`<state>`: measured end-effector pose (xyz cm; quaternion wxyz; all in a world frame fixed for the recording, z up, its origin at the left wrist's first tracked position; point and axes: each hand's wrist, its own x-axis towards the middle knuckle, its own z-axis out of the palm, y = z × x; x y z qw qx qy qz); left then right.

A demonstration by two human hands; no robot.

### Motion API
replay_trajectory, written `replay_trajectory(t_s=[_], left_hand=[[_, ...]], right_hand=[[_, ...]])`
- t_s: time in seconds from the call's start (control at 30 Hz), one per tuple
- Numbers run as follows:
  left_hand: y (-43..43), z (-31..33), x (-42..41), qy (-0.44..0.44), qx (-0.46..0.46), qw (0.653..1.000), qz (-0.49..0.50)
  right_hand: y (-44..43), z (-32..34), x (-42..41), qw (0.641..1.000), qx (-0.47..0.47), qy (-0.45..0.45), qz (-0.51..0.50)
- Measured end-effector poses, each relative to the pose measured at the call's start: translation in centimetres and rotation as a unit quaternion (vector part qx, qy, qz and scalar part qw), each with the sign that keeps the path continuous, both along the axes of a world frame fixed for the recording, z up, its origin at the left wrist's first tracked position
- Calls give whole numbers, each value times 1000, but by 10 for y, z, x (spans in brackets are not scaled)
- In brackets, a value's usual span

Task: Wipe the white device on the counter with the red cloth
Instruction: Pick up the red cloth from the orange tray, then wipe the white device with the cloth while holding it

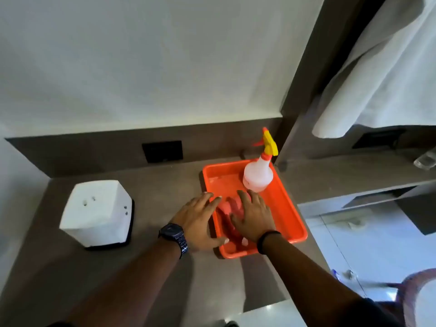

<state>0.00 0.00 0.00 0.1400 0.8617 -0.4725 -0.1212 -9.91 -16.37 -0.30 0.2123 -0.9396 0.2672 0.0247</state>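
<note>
Red cloth [230,210] in orange tray [286,208], left hand [197,220] and right hand [253,214] spread flat over it, apparently pressing

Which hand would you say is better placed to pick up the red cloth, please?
Probably the right hand: it lies spread on the red cloth inside the orange tray. The left hand rests at the tray's left rim, nearer the white device.

Glossy plastic orange tray [290,208]; soft red cloth [230,208]; matt, perhaps stone, counter [151,185].
</note>
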Motion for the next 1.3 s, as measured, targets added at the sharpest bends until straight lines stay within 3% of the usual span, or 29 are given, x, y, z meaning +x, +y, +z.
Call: replay_trajectory(t_s=[0.1, 0.2, 0.53, 0.67, 0.8, 0.87, 0.97, 1.07, 1.2, 1.3], left_hand=[[-6, -26, 4, 18, 29, 999, -9], [-8, -47, 1, 8, 2, 1000, -3], [-11, -49, -8, -11, -48, 999, 13], [0, -27, 7, -14, -23, 999, 18], [41, 22, 53, -90, -55, 993, 52], [73, 50, 80, -121, -86, 987, 65], [126, 80, 116, -141, -59, 985, 83], [173, 90, 140, -82, 56, 991, 92], [204, 76, 156, -15, 215, 974, 73], [209, 62, 160, -8, 222, 973, 67]], right_hand=[[-6, -30, 5, 996, -38, 63, 42], [-14, -48, 12, 992, -48, 88, 77], [-18, -62, 24, 997, -57, 38, 32], [-14, -41, 30, 988, 72, -87, -109], [26, -3, 62, 924, 160, -311, -158], [67, 12, 82, 886, 240, -364, -158], [132, 12, 104, 835, 407, -332, -164], [184, -11, 121, 818, 496, -253, -144], [227, -24, 140, 814, 510, -236, -150], [241, -19, 160, 804, 519, -242, -161]])
